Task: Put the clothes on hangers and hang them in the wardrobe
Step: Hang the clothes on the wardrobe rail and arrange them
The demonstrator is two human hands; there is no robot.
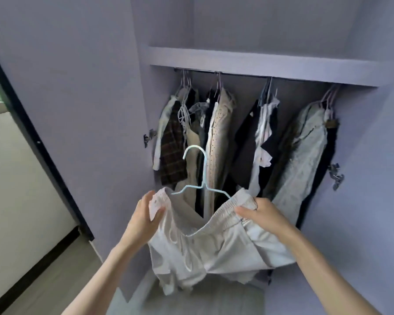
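Note:
A pair of off-white shorts (pixel 214 251) with an elastic waistband and a drawstring hangs in front of the open wardrobe. A light blue hanger (pixel 204 176) sits inside the waistband, its hook pointing up. My left hand (pixel 146 214) pinches the left end of the waistband. My right hand (pixel 262 212) grips the right end. The hanger's arms are partly hidden by the fabric. Higher up, the wardrobe rail (pixel 221 73) runs under a shelf.
Several garments (pixel 216 137) hang on the rail in groups, with gaps between them. Both lilac wardrobe doors (pixel 77 110) stand open, with metal hinges on their inner edges. A dark-framed window or door (pixel 32 137) is at the left. A pale surface lies below the shorts.

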